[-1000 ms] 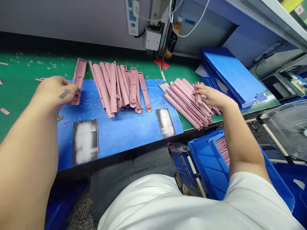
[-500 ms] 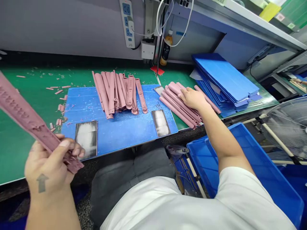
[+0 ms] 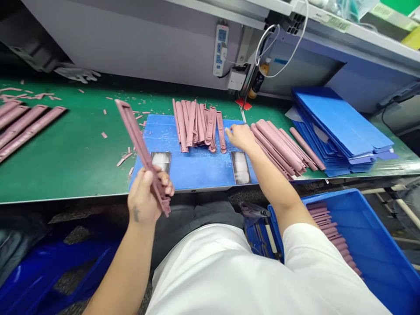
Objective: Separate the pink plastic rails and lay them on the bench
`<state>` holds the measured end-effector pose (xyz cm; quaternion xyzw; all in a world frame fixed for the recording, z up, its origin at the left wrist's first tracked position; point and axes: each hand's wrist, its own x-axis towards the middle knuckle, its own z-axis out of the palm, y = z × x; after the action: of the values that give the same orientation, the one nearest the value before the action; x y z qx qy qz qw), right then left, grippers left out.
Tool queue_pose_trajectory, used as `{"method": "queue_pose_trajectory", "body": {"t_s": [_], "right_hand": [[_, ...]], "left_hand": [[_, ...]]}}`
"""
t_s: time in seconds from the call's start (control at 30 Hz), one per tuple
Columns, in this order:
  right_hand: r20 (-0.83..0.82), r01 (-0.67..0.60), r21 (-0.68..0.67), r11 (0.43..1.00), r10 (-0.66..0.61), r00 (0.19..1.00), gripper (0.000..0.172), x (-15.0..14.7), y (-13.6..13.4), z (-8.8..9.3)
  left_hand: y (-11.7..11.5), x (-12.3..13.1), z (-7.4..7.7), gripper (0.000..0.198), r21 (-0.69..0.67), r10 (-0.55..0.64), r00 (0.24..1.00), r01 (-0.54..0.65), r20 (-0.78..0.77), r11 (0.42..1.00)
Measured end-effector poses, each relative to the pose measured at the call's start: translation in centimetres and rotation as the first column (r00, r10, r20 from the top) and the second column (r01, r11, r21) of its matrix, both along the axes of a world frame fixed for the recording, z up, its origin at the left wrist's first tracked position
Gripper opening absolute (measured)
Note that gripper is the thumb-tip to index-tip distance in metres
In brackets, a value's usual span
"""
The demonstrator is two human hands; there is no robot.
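Note:
My left hand [image 3: 147, 194] is shut around the lower end of a long pink rubber strap [image 3: 139, 144], which tilts up and away from me over the near edge of a blue mat [image 3: 197, 173]. My right hand [image 3: 241, 138] is open and holds nothing, hovering at the mat's right edge. Its fingers are close to a loose pile of pink straps [image 3: 278, 146] on the right. Another bundle of pink straps [image 3: 198, 127] lies side by side on the mat, just left of that hand. Several more straps [image 3: 22, 124] lie at the far left of the green bench mat [image 3: 82, 175].
Small pink scraps lie on the green mat. A stack of blue plastic sheets [image 3: 341, 127] stands at the right. Below the bench, a blue crate [image 3: 357, 232] holds pink straps. A power strip [image 3: 220, 50] and white cables hang at the back.
The view has swung left, bringing straps at the far left into sight. My left hand has moved toward the centre with the strap more upright. My right hand has moved left, off the right pile.

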<state>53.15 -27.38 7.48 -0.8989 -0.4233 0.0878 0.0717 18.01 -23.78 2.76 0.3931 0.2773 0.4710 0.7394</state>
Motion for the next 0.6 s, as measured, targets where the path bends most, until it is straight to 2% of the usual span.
{"method": "queue_pose_trajectory", "body": {"t_s": [0.07, 0.13, 0.17, 0.23, 0.33, 0.4, 0.5, 0.53, 0.6], "right_hand": [[-0.084, 0.018, -0.034, 0.999, -0.021, 0.996, 0.039, -0.6, 2.6, -1.1], [-0.154, 0.048, -0.024, 0.999, -0.051, 0.987, 0.027, -0.4, 3.4, -1.6], [-0.184, 0.068, 0.003, 0.998, -0.067, 0.981, 0.026, -0.2, 3.1, -1.7], [-0.252, 0.117, 0.095, 0.989, -0.09, 0.964, 0.032, -0.1, 1.6, -1.7], [-0.383, 0.179, 0.27, 0.946, -0.065, 0.921, 0.044, -2.9, -1.8, -2.0], [-0.498, 0.198, 0.452, 0.87, 0.061, 0.865, 0.048, -7.1, -3.7, -2.9], [-0.618, 0.214, 0.663, 0.717, 0.362, 0.698, 0.057, -13.8, -5.0, -5.1], [-0.64, 0.205, 0.681, 0.703, 0.435, 0.633, 0.057, -15.4, -5.1, -5.7], [-0.696, 0.146, 0.647, 0.749, 0.502, 0.513, 0.054, -17.4, -5.3, -6.3]], "left_hand": [[0.1, 1.1, -0.1, 0.049, -0.004, -0.013, 0.999, 0.013, 0.034, 1.0], [0.5, 2.1, -0.1, 0.044, -0.049, -0.023, 0.998, 0.026, 0.052, 0.998], [0.7, 2.6, -0.1, 0.042, -0.088, -0.025, 0.998, 0.03, 0.059, 0.996], [1.3, 3.6, -0.1, 0.046, -0.162, -0.006, 0.998, 0.016, 0.067, 0.987], [1.7, 5.2, 0.0, 0.058, -0.2, 0.011, 0.999, -0.003, 0.037, 0.98], [1.5, 6.2, 0.0, 0.063, -0.176, -0.002, 1.0, 0.001, -0.003, 0.984], [1.1, 7.2, -0.4, 0.066, -0.075, 0.017, 0.999, -0.02, -0.032, 0.997], [1.1, 7.3, -0.6, 0.066, -0.037, 0.033, 0.999, -0.033, -0.027, 0.999], [1.3, 7.1, -1.0, 0.065, 0.012, 0.061, 0.998, -0.061, -0.008, 0.998]]}}
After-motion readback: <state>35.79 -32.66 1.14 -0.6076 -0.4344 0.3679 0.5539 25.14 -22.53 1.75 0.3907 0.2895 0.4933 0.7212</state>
